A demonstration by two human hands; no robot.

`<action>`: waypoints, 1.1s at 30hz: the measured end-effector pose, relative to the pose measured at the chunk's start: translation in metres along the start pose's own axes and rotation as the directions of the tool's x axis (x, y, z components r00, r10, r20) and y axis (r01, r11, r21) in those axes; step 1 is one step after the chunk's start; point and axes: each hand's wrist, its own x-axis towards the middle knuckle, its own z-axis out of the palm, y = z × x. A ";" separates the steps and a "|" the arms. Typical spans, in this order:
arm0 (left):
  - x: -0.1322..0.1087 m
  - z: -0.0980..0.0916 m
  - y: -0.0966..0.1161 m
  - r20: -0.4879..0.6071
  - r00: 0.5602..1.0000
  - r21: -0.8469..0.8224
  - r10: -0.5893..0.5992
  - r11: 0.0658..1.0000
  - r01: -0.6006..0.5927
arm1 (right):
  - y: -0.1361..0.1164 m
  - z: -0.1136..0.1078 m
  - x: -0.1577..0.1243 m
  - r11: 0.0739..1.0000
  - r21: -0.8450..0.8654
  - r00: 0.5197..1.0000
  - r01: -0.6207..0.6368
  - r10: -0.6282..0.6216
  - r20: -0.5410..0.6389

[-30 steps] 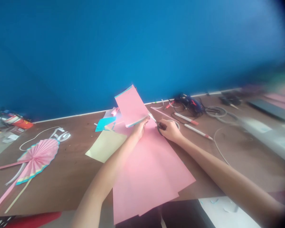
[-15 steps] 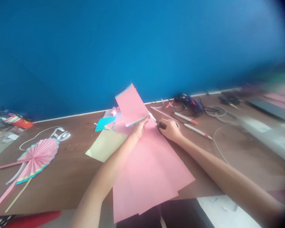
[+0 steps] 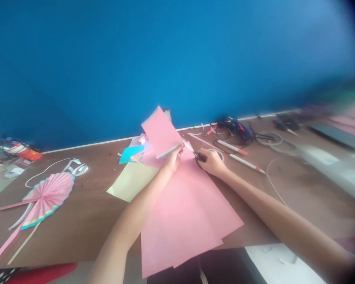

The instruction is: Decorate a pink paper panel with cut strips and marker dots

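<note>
My left hand (image 3: 174, 157) grips the lower right corner of a pink paper piece (image 3: 162, 133) with blue along two edges, raised at a slant. In my right hand (image 3: 210, 161) is a pair of scissors (image 3: 189, 146), its blades pointing up and left beside the right edge of that piece. Whether the blades touch the paper I cannot tell. Under both hands lie large pink sheets (image 3: 180, 221), overlapping and reaching past the table's front edge. A pale yellow sheet (image 3: 130, 181) and a blue paper piece (image 3: 131, 154) lie to the left.
A pleated pink paper fan (image 3: 49, 195) with trailing strips lies at the left. Right of my hands are two white-and-red sticks (image 3: 247, 163), a dark blue corded tool (image 3: 236, 129) and a white power strip (image 3: 337, 169). A blue wall (image 3: 177, 59) rises behind the table.
The raised pink piece has shifted slightly left and tilted, uncovering a dark-framed object behind it. My left hand moved a little left with it; my right hand stays nearly still.
</note>
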 end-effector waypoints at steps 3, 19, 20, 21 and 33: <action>0.002 -0.002 -0.001 0.042 0.999 0.014 0.025 1.000 -0.025 | 0.001 0.000 0.000 1.000 -0.019 1.000 0.004 -0.003 0.000; 0.001 -0.002 0.000 0.087 0.996 0.008 0.020 1.000 -0.020 | 0.000 -0.001 0.000 1.000 -0.007 1.000 0.000 0.000 -0.014; 0.001 -0.002 0.000 0.081 0.997 0.008 0.017 1.000 -0.018 | 0.000 -0.001 0.000 1.000 -0.007 1.000 0.001 -0.001 -0.014; 0.001 -0.001 0.000 0.072 0.997 0.010 0.015 1.000 -0.016 | 0.001 -0.001 0.000 1.000 -0.005 1.000 0.002 -0.002 -0.011; 0.003 -0.004 0.000 0.049 0.999 -0.009 -0.013 1.000 0.014 | 0.000 -0.002 0.001 1.000 0.006 1.000 0.002 -0.002 -0.005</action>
